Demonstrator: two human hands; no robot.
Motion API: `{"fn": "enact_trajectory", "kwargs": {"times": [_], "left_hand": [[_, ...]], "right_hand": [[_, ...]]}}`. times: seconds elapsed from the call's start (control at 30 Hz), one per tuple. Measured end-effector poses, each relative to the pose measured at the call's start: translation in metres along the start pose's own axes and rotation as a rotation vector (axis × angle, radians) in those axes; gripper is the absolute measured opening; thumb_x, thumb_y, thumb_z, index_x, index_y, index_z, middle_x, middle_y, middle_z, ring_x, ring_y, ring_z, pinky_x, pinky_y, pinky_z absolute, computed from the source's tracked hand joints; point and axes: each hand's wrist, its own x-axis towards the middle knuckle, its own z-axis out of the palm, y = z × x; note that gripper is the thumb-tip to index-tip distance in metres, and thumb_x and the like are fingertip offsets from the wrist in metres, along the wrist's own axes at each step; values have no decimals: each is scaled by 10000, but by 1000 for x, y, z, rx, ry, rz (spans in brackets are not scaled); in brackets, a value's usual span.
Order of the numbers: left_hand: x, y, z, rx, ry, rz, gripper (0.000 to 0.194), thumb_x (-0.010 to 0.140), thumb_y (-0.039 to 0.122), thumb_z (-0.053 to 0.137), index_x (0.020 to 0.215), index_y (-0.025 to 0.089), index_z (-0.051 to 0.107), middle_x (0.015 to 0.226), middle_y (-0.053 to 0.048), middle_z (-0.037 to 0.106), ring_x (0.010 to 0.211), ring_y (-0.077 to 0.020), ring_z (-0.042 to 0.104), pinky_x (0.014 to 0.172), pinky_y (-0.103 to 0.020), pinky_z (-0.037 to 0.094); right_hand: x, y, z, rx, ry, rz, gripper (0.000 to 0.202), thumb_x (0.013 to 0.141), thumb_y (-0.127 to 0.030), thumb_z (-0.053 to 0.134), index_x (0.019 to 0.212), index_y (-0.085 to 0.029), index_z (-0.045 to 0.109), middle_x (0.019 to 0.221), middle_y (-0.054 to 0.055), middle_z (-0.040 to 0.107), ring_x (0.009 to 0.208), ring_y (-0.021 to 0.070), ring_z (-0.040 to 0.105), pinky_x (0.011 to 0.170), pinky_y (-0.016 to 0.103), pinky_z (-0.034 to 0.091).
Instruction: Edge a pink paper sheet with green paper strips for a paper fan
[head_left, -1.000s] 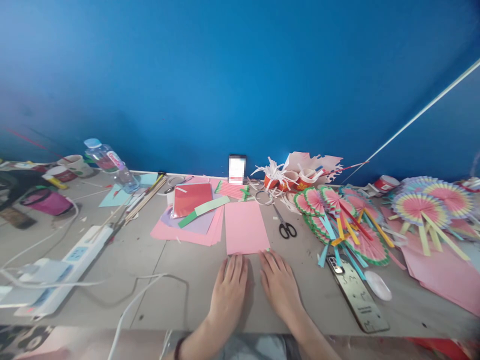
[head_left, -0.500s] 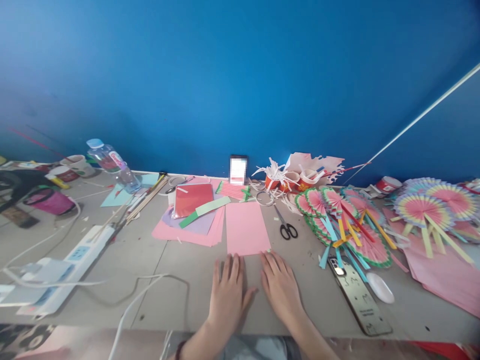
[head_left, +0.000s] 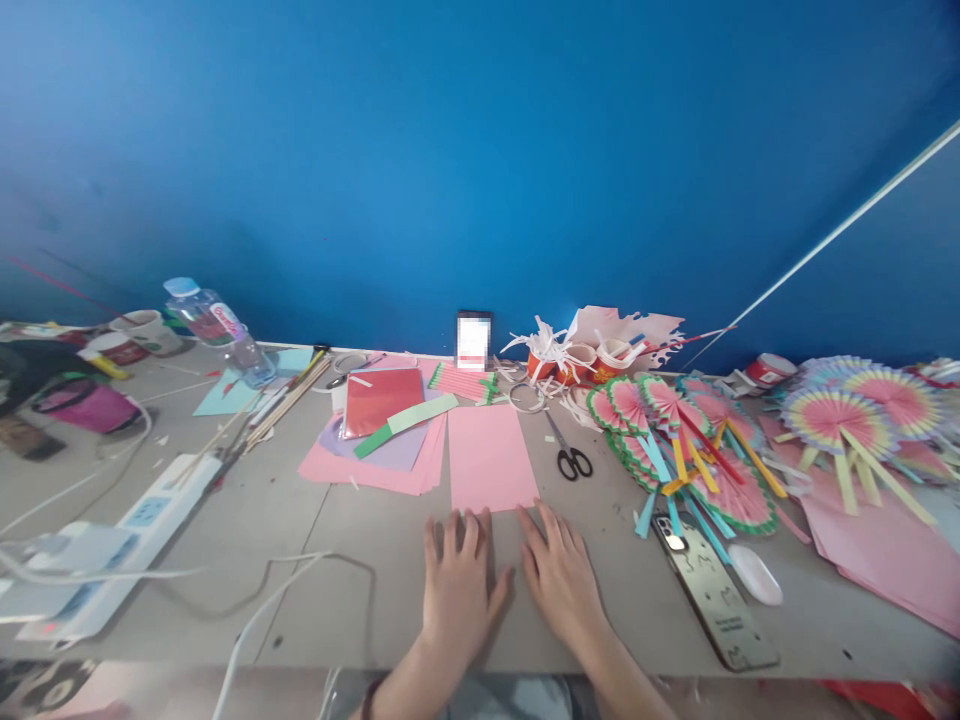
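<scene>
A pink sheet of paper [head_left: 493, 458] lies flat on the grey table in front of me. My left hand [head_left: 461, 575] rests palm down just below its near left corner, fingers apart and holding nothing. At the near right corner, my right hand [head_left: 559, 565] lies flat with its fingers spread, the fingertips at the paper's edge. Left of the sheet is a pile of pink and purple paper with a red packet [head_left: 382, 400] and a green paper strip [head_left: 405, 425] on top. Black-handled scissors [head_left: 574, 460] lie to the right.
Folded paper fans [head_left: 712, 450] spread over the right side, near a phone [head_left: 716, 590] and a white mouse [head_left: 754, 574]. Paper cups [head_left: 577, 362] stand by the blue wall. A power strip [head_left: 127, 550], cables and a tilted bottle [head_left: 221, 330] are on the left.
The view has shifted slightly, so things sit a little further left. Both hands stay nearly in place, with small finger movements; the pink sheet still lies flat.
</scene>
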Motion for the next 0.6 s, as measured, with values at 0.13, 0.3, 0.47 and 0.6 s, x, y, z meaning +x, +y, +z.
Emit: {"fn": "enact_trajectory", "kwargs": {"times": [0.13,0.3,0.47,0.6], "left_hand": [[-1,1,2,20,38,2,519,867,366,412,1337,150,460,1222,-114,548,1179,-314,418,1063,-587,193],[0,3,5,36,83,-5,485,852,344,416,1296,171,508,1202,-102,565,1158,-316,441,1060,-577,215],[0,4,11,52,119,16,474,851,267,376,1277,115,517,1226,-121,568,1184,-281,438,1076,-543,217],[-2,3,17,20,126,27,493,833,260,402,1288,100,503,1273,-112,544,1206,-259,430,1088,-480,234]], "right_hand": [[-2,1,4,13,-1,-12,461,889,-190,382,1343,-194,458,1345,97,490,1200,236,464,980,402,399],[-4,2,10,5,24,-23,460,894,-187,361,1344,-173,457,1368,87,479,1241,222,441,1014,382,382],[-1,-1,7,9,16,-17,466,875,-169,376,1331,-176,472,1349,77,505,1236,229,453,1015,392,378],[-1,1,7,9,19,-33,464,882,-176,369,1335,-172,468,1362,73,492,1250,227,442,1016,388,382]]}}
